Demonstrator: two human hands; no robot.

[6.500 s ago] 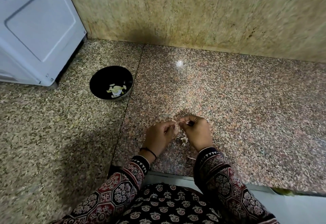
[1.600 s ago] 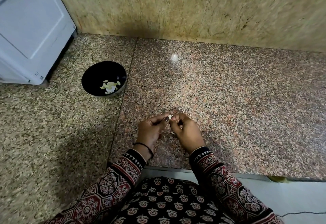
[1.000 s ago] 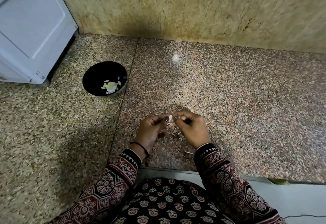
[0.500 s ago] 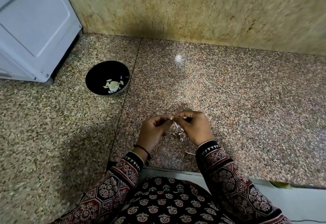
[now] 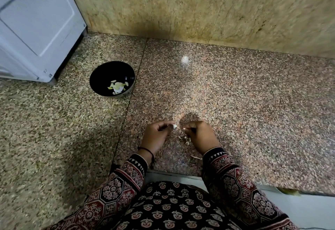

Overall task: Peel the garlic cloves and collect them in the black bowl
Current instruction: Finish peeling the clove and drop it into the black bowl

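Location type: domestic kitchen.

Indicators:
- A speckled granite worktop is made of two slabs that meet at a straight seam.
- A beige stone-clad wall backs the worktop on the far side.
- A white appliance stands on a small foot at the far left.
- A black bowl, just right of the appliance, holds peeled garlic cloves.
- Loose garlic skins lie near the worktop's near edge.
- A white panel shows below that edge.
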